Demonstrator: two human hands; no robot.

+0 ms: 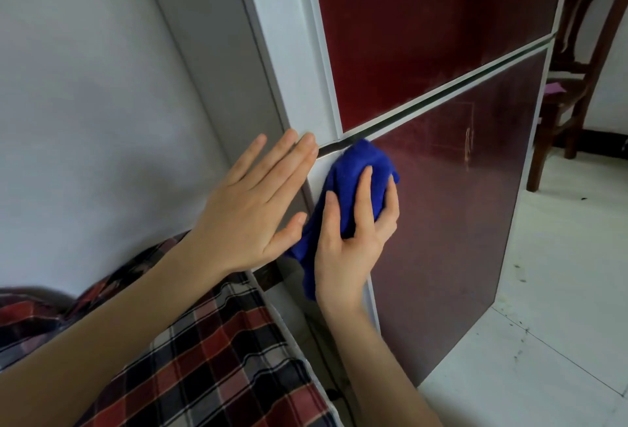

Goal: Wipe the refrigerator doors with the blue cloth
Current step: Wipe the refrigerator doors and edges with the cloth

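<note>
At the lower door (458, 205) edge, your right hand (353, 239) clamps the blue cloth (353, 168) for pressure; left hand (251, 209), fingers spread flat, braces the fridge side

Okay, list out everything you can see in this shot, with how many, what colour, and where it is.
Upper fridge door: one, dark red, top centre.
Lower fridge door: one, duller red-brown with faint scratches, below the gap between the doors.
Fridge side panel: one, grey, left of the white door edge.
Blue cloth: one, bright blue, bunched at the lower door's top left corner.
Wall: white, far left.
Wooden chair: one, dark brown, right of the fridge.
Floor: white tiles, lower right, with dark specks.
Plaid fabric: red, black and white check, bottom left.
Left hand: open, flat against the fridge's left edge.
Right hand: pressing the cloth on the door.
</note>
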